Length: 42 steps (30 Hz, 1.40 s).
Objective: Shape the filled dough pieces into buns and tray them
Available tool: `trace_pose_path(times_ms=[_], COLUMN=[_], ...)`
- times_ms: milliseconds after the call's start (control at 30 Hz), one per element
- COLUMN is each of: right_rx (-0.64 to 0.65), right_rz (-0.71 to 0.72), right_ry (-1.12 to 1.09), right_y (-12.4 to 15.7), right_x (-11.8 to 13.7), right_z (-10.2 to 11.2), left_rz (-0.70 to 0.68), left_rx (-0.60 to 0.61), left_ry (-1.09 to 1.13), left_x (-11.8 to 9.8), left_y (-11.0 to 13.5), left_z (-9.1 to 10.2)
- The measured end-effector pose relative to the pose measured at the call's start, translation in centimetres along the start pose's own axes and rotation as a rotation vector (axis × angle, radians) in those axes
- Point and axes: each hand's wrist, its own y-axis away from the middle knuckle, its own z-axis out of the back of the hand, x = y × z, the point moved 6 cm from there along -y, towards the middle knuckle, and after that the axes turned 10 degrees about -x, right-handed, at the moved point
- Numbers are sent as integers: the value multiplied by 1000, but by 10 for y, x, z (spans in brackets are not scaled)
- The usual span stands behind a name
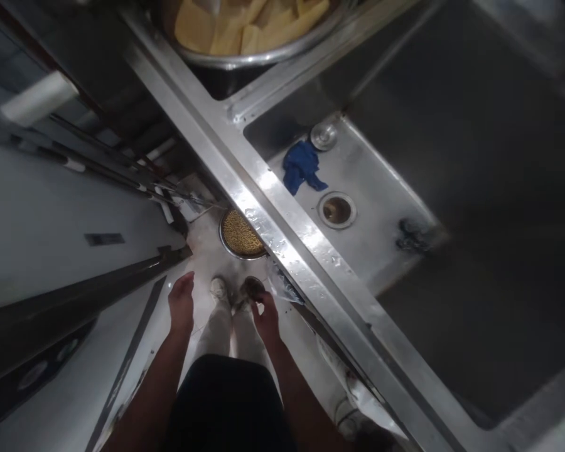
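Note:
I look straight down at my legs and the floor in front of a steel sink [282, 220]. My left hand [181, 304] hangs over the floor with its fingers stretched out together and nothing in it. My right hand [265, 316] is beside the sink's front rim with its fingers curled inward. At its fingertips is a small dark round thing [253, 287]; I cannot tell whether it is held or is my shoe. A round metal bowl of yellowish grains [240, 234] stands on the floor just ahead of my feet, partly under the rim.
In the sink basin lie a blue cloth [301, 166], a metal plug [323, 135], an open drain [336, 210] and a dark scrubber [412, 235]. A large metal basin of pale yellow pieces [245, 28] sits at the top. Dark rails and a white roll [37, 97] stand at the left.

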Motion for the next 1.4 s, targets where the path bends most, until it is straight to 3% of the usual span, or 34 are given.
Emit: trace_pose_path(times_ms=[100, 167, 267, 333, 400, 500, 567, 667, 767, 867, 967, 1100, 1167, 1267, 1400], right_rx=[65, 75, -26, -155, -287, -362, -287, -125, -54, -63, -189, -796, -974, -866, -754], right_rz=[164, 319, 443, 435, 373, 185, -6, -279, -321, -314, -287, -55, 70, 137, 159], right_ry=[-52, -130, -224, -235, -183, -23, 135, 286, 223, 147, 99, -29, -69, -66, -225], right_y=[16, 19, 4, -20, -55, -128, -180, -235, -259, -268, -289, -329, -341, -354, -332], right_x=[68, 129, 213, 250, 264, 235, 189, 112, 66, 48, 50, 90, 115, 141, 156], right_z=[1, 19, 75, 125, 172, 221, 233, 230, 218, 218, 253, 357, 394, 405, 388], left_rz=[-100, -133, -136, -128, -128, -120, -84, -38, -16, 15, 38, 168, 278, 422, 620], left_rx=[15, 47, 134, 204, 280, 419, 506, 579, 563, 539, 536, 576, 629, 739, 907], left_ry=[196, 313, 488, 588, 641, 651, 648, 611, 563, 509, 456, 425, 403, 357, 171], left_x=[-92, -156, -239, -281, -313, -347, -362, -381, -396, -406, -412, -409, -402, -388, -352], left_y=[18, 34, 57, 70, 80, 92, 100, 112, 121, 126, 129, 141, 155, 183, 232], left_z=[-10, -14, -14, -13, -16, -33, -50, -78, -101, -124, -148, -189, -216, -263, -331])
